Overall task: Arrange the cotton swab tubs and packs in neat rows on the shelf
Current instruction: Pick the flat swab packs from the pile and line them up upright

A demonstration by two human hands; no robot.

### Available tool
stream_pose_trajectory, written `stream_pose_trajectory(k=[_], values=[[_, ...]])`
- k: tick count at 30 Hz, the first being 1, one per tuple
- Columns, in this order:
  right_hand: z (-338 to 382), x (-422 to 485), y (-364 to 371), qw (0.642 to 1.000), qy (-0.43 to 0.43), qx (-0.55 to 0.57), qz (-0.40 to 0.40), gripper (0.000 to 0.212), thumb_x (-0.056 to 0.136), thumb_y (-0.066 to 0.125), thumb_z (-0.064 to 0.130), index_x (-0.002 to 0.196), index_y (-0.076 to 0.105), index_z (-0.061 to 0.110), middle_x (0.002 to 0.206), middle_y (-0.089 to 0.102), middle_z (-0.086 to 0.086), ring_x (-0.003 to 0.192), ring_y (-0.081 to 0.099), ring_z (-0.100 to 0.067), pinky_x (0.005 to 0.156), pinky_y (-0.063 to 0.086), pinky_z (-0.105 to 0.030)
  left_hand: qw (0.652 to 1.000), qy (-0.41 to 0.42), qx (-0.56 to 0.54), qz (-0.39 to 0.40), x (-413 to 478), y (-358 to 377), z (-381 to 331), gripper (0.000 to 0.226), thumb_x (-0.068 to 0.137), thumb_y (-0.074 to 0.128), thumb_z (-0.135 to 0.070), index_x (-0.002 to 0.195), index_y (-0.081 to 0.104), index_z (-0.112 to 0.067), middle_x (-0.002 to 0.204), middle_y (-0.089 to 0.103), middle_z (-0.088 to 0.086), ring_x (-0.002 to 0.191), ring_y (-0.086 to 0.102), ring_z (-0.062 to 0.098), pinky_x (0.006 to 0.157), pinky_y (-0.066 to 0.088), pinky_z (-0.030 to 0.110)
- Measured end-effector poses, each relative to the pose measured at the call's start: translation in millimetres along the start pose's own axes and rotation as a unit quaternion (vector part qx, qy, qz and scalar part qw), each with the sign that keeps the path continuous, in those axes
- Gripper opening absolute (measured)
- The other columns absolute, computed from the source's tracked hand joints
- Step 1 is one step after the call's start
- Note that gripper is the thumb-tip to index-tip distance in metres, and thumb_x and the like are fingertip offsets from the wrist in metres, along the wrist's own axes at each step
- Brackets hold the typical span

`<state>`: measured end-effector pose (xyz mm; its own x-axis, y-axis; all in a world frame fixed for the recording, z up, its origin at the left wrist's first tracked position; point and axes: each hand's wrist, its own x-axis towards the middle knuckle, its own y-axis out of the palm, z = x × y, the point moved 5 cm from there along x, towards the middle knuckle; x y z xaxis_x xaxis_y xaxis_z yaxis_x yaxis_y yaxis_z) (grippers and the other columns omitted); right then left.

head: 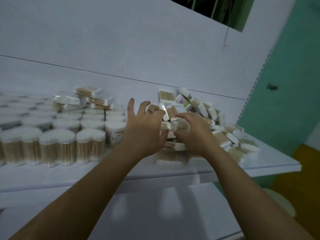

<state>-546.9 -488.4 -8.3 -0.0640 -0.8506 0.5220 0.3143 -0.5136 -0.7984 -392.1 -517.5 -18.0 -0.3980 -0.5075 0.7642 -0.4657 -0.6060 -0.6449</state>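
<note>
Head view: left hand (145, 129), fingers splayed and empty, braces the jumbled flat plastic swab packs (207, 115) at the right end of the white shelf (270, 163) while right hand (192, 135) curls round some, likely to square them into rows.

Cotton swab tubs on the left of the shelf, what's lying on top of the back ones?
A few flat cotton swab packs lie loosely stacked and askew on the lids of the back cotton swab tubs. The packs cover the lids beneath them and hide anything behind.
</note>
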Motion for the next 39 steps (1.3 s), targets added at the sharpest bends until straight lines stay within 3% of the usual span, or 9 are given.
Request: stream_pose_trajectory(k=[4, 10, 17, 22, 27, 30, 34, 37, 39], values=[[-35, 16, -14, 0.998, 0.005, -0.037, 0.040, 0.055, 0.085, 0.071, 0.027, 0.136, 0.052, 0.023, 0.138, 0.051, 0.000, 0.127, 0.046, -0.019, 0.103, 0.036, -0.030, 1.000, 0.004, -0.024, 0.015, 32, 15, -26, 0.050, 0.076, 0.055, -0.046, 0.112, 0.067, -0.014, 0.112, 0.068, 0.010, 0.116, 0.056, 0.033, 0.106, 0.026, 0.063], [-84, 53, -43, 0.998, -0.005, -0.056, 0.040, 0.042, 0.086, 0.069, 0.029, 0.127, 0.060, 0.025, 0.125, 0.055, -0.003, 0.112, 0.054, -0.020, 0.086, 0.040, -0.027, 0.992, -0.032, -0.030, 0.114, 87, 47, -52, 0.055, 0.092, 0.047, -0.051, 0.140, 0.042, -0.024, 0.141, 0.047, 0.002, 0.135, 0.033, 0.023, 0.116, 0.010, 0.047], [-116, 114, -60, 0.985, -0.058, -0.155, 0.047, 0.052, 0.083, 0.067, 0.046, 0.132, 0.053, 0.033, 0.132, 0.051, -0.006, 0.123, 0.045, -0.027, 0.099, 0.036, -0.041, 0.984, -0.068, 0.030, 0.164, 151, 93, -62, 0.068, 0.086, 0.049, -0.061, 0.137, 0.045, -0.016, 0.138, 0.050, 0.008, 0.132, 0.041, 0.028, 0.115, 0.020, 0.046], [-135, 149, -46, 0.989, -0.077, -0.076, 0.102, 0.069, 0.080, 0.069, 0.055, 0.140, 0.045, 0.032, 0.137, 0.045, -0.007, 0.124, 0.045, -0.027, 0.099, 0.037, -0.040, 0.964, -0.095, 0.090, 0.231, 190, 132, -58, 0.066, 0.084, 0.054, -0.065, 0.125, 0.050, -0.014, 0.128, 0.056, 0.007, 0.126, 0.046, 0.025, 0.119, 0.008, 0.049], [-148, 160, -36, 0.988, -0.107, -0.016, 0.113, 0.062, 0.080, 0.068, 0.047, 0.136, 0.051, 0.026, 0.132, 0.056, 0.000, 0.117, 0.051, -0.021, 0.083, 0.039, -0.030, 0.936, -0.099, 0.124, 0.315, 200, 165, -64, 0.070, 0.077, 0.059, -0.070, 0.130, 0.052, -0.025, 0.127, 0.054, 0.002, 0.126, 0.045, 0.024, 0.117, 0.004, 0.054], [-160, 163, -37, 0.989, -0.099, 0.021, 0.104, 0.053, 0.082, 0.065, 0.047, 0.130, 0.055, 0.025, 0.124, 0.060, 0.001, 0.111, 0.053, -0.020, 0.080, 0.039, -0.029, 0.940, -0.123, 0.120, 0.295, 213, 175, -60, 0.080, 0.069, 0.062, -0.073, 0.134, 0.050, -0.027, 0.128, 0.054, 0.000, 0.127, 0.045, 0.021, 0.117, 0.001, 0.052], [-168, 166, -27, 0.987, -0.110, 0.051, 0.104, 0.049, 0.084, 0.064, 0.045, 0.127, 0.055, 0.024, 0.119, 0.057, -0.001, 0.098, 0.052, -0.018, 0.077, 0.039, -0.029, 0.949, -0.122, 0.088, 0.278, 220, 174, -62, 0.093, 0.070, 0.075, -0.055, 0.145, 0.031, -0.020, 0.140, 0.048, 0.000, 0.137, 0.036, 0.018, 0.117, -0.009, 0.048], [-175, 171, -25, 0.987, -0.100, 0.075, 0.103, 0.056, 0.083, 0.068, 0.045, 0.132, 0.050, 0.026, 0.125, 0.049, -0.002, 0.100, 0.052, -0.019, 0.077, 0.038, -0.029, 0.966, -0.102, 0.107, 0.212, 235, 159, -63, 0.078, 0.072, 0.074, -0.050, 0.138, 0.041, -0.026, 0.132, 0.053, 0.003, 0.131, 0.040, 0.018, 0.118, 0.011, 0.042], [-179, 176, -27, 0.988, -0.095, 0.090, 0.088, 0.061, 0.084, 0.068, 0.048, 0.136, 0.047, 0.026, 0.132, 0.044, -0.003, 0.108, 0.054, -0.022, 0.080, 0.042, -0.030, 0.974, -0.086, 0.151, 0.145, 245, 142, -67, 0.069, 0.075, 0.068, -0.058, 0.134, 0.046, -0.031, 0.130, 0.051, 0.003, 0.124, 0.043, 0.023, 0.106, 0.025, 0.042]])
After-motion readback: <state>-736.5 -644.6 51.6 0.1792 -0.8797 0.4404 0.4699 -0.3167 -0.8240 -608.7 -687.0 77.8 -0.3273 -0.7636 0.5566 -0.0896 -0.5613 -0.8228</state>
